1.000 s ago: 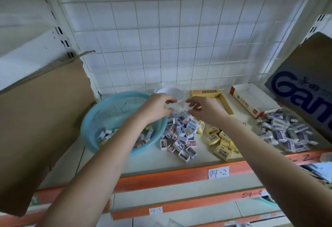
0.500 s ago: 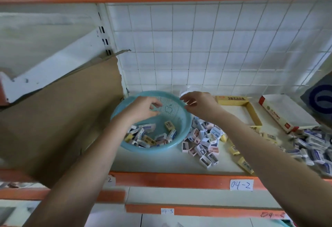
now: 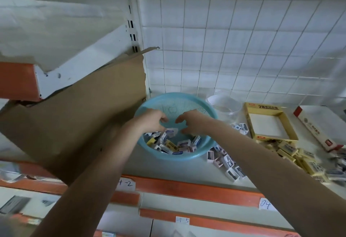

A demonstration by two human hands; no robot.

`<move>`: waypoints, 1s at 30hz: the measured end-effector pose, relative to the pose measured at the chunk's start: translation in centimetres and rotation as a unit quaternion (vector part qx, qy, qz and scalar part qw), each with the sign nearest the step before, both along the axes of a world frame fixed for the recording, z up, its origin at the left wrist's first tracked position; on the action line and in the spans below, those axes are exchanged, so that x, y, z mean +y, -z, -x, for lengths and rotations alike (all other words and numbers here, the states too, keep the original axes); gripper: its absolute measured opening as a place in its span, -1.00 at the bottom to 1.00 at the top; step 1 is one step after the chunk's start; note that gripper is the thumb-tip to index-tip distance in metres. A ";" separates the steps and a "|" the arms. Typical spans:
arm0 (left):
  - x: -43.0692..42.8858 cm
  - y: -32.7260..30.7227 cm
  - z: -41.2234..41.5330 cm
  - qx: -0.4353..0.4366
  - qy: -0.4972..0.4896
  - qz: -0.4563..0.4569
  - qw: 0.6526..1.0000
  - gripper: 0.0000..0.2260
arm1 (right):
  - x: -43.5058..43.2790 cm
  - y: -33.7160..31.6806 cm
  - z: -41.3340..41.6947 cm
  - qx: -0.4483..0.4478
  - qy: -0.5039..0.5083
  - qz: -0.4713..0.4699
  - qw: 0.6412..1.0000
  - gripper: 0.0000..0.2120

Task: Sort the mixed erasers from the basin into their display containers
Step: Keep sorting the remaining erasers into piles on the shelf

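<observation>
A light blue basin (image 3: 187, 157) stands on the shelf, with several mixed erasers (image 3: 174, 145) in its near half. Both my hands are inside it above the pile. My left hand (image 3: 150, 122) has its fingers curled down, and its fingertips pinch a white and blue eraser (image 3: 171, 131) at the top of the pile. My right hand (image 3: 192, 123) hovers beside it with loosely curled fingers and nothing visible in them. To the right stand a clear plastic jar (image 3: 225, 105), an open yellow box (image 3: 251, 124) and a white box with red ends (image 3: 316, 130).
On the shelf right of the basin lie sorted heaps: white erasers (image 3: 225, 163), yellow erasers (image 3: 301, 157) and blue-white ones (image 3: 337, 163) at the frame edge. A large cardboard sheet (image 3: 74, 124) leans against the basin's left side. The orange shelf lip (image 3: 187, 186) runs along the front.
My hands left the clear jar, moved left to the basin and dropped into it. The left fingertips now meet an eraser. The view has swung left.
</observation>
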State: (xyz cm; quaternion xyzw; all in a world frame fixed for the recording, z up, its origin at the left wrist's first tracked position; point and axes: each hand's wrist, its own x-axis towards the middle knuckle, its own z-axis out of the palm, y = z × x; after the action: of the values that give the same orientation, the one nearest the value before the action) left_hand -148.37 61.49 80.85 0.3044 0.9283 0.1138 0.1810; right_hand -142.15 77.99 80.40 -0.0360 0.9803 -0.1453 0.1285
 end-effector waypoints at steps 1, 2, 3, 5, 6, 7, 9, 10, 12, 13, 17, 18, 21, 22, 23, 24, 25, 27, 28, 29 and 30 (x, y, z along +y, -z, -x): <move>-0.1 -0.3 0.1 0.009 0.002 0.002 1.000 -0.59 | -0.4 0.2 0.4 -0.007 -0.007 -0.007 1.000 -0.55; -0.3 -0.6 0.2 0.022 0.002 0.005 1.000 -0.59 | -0.7 0.3 0.7 -0.012 -0.013 -0.017 1.000 -0.54; -0.5 -1.0 0.4 0.036 0.000 0.005 0.999 -0.60 | -1.1 0.5 1.0 -0.015 -0.018 -0.025 0.999 -0.54; -1.1 -1.6 0.9 0.060 -0.001 0.001 0.998 -0.61 | -1.8 0.9 1.6 -0.022 -0.020 -0.034 0.999 -0.54; -1.4 -1.8 1.1 0.064 -0.001 0.001 0.998 -0.61 | -2.0 1.2 1.8 -0.022 -0.022 -0.039 0.999 -0.56; -1.6 -2.0 1.1 0.060 0.004 0.004 0.998 -0.61 | -2.2 1.5 1.9 -0.021 -0.026 -0.048 0.998 -0.59; -1.8 -2.3 1.0 0.033 0.029 0.025 0.999 -0.62 | -2.4 1.9 2.1 -0.012 -0.025 -0.061 0.998 -0.71; -1.7 -2.3 0.7 0.013 0.044 0.037 0.998 -0.63 | -2.4 2.1 2.2 -0.008 -0.020 -0.067 0.998 -0.76; -1.3 -2.1 0.1 -0.023 0.062 0.055 0.996 -0.66 | -2.2 2.3 2.3 -0.011 -0.012 -0.078 0.997 -0.82; -1.0 -1.7 -0.1 -0.034 0.070 0.061 0.995 -0.67 | -2.0 2.4 2.4 -0.013 -0.007 -0.076 0.997 -0.82; -0.2 0.1 -0.6 -0.028 0.071 0.092 0.993 -0.61 | -1.6 2.2 2.2 -0.016 -0.008 -0.026 0.999 -0.64; 0.0 0.3 -0.6 -0.025 0.066 0.096 0.993 -0.60 | -1.7 2.2 2.1 -0.017 -0.009 -0.015 1.000 -0.60; 0.4 0.2 -0.5 -0.032 0.057 0.096 0.993 -0.59 | -2.1 2.5 2.1 -0.006 -0.006 -0.017 1.000 -0.60; 0.4 0.0 -0.5 -0.037 0.057 0.095 0.993 -0.59 | -2.2 2.5 2.2 -0.004 -0.006 -0.022 1.000 -0.63; 0.4 -0.1 -0.4 -0.043 0.061 0.097 0.993 -0.58 | -2.3 2.5 2.2 -0.003 -0.005 -0.028 1.000 -0.65; 0.3 -0.3 -0.4 -0.048 0.066 0.101 0.992 -0.58 | -2.4 2.5 2.3 -0.004 -0.002 -0.033 0.999 -0.68; 0.3 -0.5 -0.4 -0.052 0.073 0.107 0.990 -0.59 | -2.4 2.4 2.4 -0.005 0.002 -0.037 0.999 -0.70; 0.3 -0.7 -0.2 -0.066 0.080 0.119 0.987 -0.61 | -2.1 2.5 2.5 -0.004 0.023 -0.042 0.999 -0.74; 0.4 -0.8 -0.1 -0.076 0.082 0.124 0.986 -0.61 | -1.9 2.4 2.5 -0.002 0.035 -0.046 0.998 -0.75; 0.4 -1.0 0.0 -0.086 0.083 0.129 0.984 -0.60 | -1.7 2.3 2.4 -0.002 0.045 -0.049 0.998 -0.74; 0.5 -1.2 0.1 -0.094 0.085 0.135 0.983 -0.57 | -1.4 2.1 2.3 -0.001 0.050 -0.052 0.997 -0.73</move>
State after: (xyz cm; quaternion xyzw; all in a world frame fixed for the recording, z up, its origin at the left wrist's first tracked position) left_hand -148.46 61.96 82.02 0.3432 0.8846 -0.0007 0.3159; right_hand -144.46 76.58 78.33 0.0199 0.9871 -0.1002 0.1236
